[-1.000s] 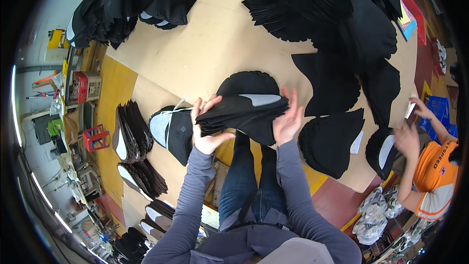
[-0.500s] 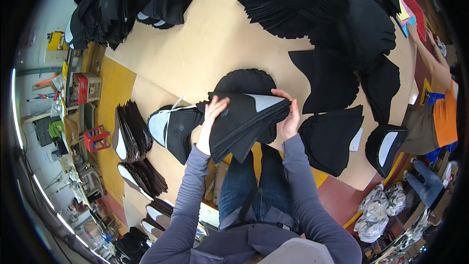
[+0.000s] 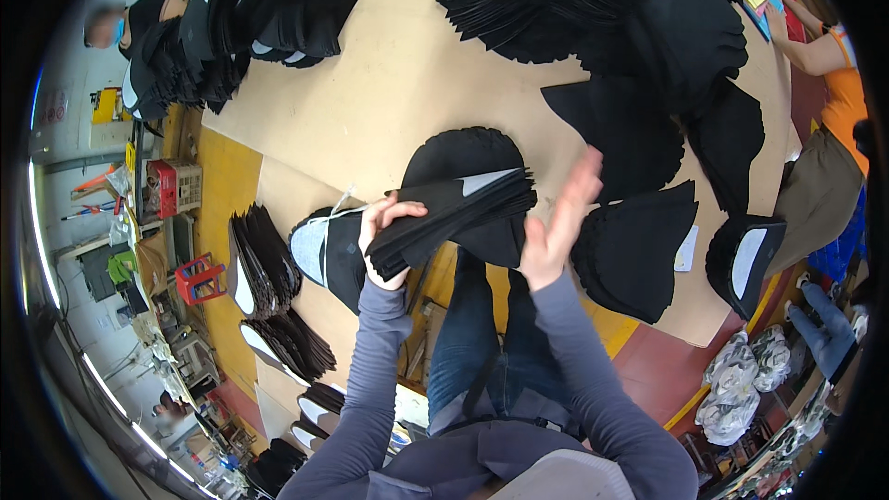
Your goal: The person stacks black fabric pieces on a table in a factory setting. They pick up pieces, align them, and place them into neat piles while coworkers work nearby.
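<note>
1. Far left, a red plastic crate [image 3: 169,190] stands beyond our tan-covered table [image 3: 370,83].
2. Our left hand [image 3: 375,220] grips a fanned stack of black, pale-patched fabric-like pieces [image 3: 449,213] by its left end, above the table's near edge.
3. Our right hand [image 3: 558,227] is open, fingers extended, beside the stack's right end.

The bundle [image 3: 454,213] has the left hand [image 3: 381,218] at its left end and the right hand [image 3: 557,228] just beyond its right end. Behind it, on the table [image 3: 389,83], lies a low pile [image 3: 463,153]. Left of it lies one stack [image 3: 346,250], then a row of outer stacks [image 3: 266,264]. Right of the right hand lies a broad stack [image 3: 630,255], then a corner stack [image 3: 745,264]. Heaps lie at the far left [image 3: 296,9] and far right [image 3: 574,5]. A stool [image 3: 199,278] stands left of the table.
</note>
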Available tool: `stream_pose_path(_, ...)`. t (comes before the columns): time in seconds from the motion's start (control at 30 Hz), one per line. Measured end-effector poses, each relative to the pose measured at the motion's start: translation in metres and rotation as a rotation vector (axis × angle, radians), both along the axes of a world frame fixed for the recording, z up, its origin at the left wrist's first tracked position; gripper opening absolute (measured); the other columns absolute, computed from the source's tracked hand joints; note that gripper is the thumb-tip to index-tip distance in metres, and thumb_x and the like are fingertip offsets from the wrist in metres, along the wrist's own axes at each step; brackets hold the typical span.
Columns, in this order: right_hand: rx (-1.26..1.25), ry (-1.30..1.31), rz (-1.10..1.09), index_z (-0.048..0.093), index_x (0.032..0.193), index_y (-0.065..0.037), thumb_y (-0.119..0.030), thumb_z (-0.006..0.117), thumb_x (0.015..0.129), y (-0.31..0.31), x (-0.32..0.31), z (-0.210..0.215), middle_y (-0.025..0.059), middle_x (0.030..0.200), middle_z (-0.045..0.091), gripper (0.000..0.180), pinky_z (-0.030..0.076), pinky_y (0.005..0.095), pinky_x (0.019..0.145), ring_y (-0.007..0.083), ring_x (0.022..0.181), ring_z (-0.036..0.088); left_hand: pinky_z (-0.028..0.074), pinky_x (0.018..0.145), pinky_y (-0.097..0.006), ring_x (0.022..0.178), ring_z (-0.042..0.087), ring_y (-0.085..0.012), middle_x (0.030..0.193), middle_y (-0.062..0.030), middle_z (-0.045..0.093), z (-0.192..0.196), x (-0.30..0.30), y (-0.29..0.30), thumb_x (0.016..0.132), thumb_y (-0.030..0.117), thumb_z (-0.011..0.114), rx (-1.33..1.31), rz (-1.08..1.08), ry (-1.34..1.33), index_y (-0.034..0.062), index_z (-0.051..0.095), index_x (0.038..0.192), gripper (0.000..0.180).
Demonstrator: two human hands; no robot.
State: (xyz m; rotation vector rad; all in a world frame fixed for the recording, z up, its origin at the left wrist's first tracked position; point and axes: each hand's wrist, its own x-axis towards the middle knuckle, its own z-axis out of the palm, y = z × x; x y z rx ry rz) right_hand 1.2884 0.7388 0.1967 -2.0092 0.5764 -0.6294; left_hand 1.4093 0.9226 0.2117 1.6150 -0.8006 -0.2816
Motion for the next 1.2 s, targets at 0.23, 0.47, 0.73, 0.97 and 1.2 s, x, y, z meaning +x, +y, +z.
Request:
stream_pose_path(0.23, -0.036, -0.198, 0.321, 0.045, 0.141, -0.018, -0.070, 0.051, 0.081, 0.087, 0.016, 0.063, 0.0177, 0.151, 0.030, 0.081, 0.001, 0.0625, 0.109, 0.0353, 0.143, 0.020, 0.032, 0.108, -0.047, 0.113, 0.055, -0.0334, 0.110, -0.0178, 0.061, -0.034, -0.002, 0.006, 0.100, 0.036, 0.039, -0.218, 0.064, 0.088, 0.0047, 0.031, 0.138, 0.050)
stream_pose_path(0.47, 0.225, -0.436, 0.346, 0.043, 0.141, -0.013, -0.033, 0.072, 0.081, 0.069, 0.011, 0.056, 0.0167, 0.147, 0.037, 0.069, 0.016, 0.0485, 0.114, 0.0307, 0.139, 0.030, 0.036, 0.105, -0.044, 0.105, 0.057, -0.0279, 0.110, -0.0162, 0.059, -0.011, 0.010, -0.002, 0.080, 0.021, 0.071, -0.153, 0.018, -0.079, -0.0004, 0.054, 0.112, 0.043)
stream_pose_path(0.73, 1.480, -0.663, -0.367, 0.020, 0.151, -0.020, -0.062, 0.030, 0.095, 0.002, -0.012, -0.056, 0.0128, 0.151, 0.031, 0.071, 0.019, 0.0437, 0.114, 0.0254, 0.139, 0.029, 0.042, 0.099, -0.040, 0.112, 0.052, -0.0252, 0.114, -0.0092, 0.057, 0.027, -0.021, -0.006, 0.064, 0.013, 0.085, -0.672, 0.232, 0.660, 0.0073, 0.056, 0.114, 0.058)
stream_pose_path(0.97, 1.481, -0.784, 0.072, 0.027, 0.149, -0.016, -0.070, 0.039, 0.088, 0.001, 0.013, -0.026, 0.0151, 0.150, 0.031, 0.082, 0.018, 0.0447, 0.115, 0.0298, 0.140, 0.027, 0.044, 0.098, -0.040, 0.113, 0.050, -0.0238, 0.114, -0.0067, 0.055, 0.049, -0.027, -0.017, 0.065, 0.015, 0.086, -0.733, 0.284, 0.659, 0.0088, 0.056, 0.115, 0.059)
stream_pose_path(1.2, 0.507, -0.529, -0.014, 0.034, 0.145, -0.010, -0.061, 0.056, 0.085, -0.021, 0.001, 0.003, 0.0191, 0.151, 0.027, 0.082, 0.018, 0.0444, 0.114, 0.0325, 0.139, 0.026, 0.045, 0.097, -0.037, 0.113, 0.051, -0.0226, 0.113, -0.0066, 0.055, 0.040, -0.029, -0.012, 0.064, 0.014, 0.086, -0.691, 0.284, 0.531, 0.0074, 0.057, 0.114, 0.058)
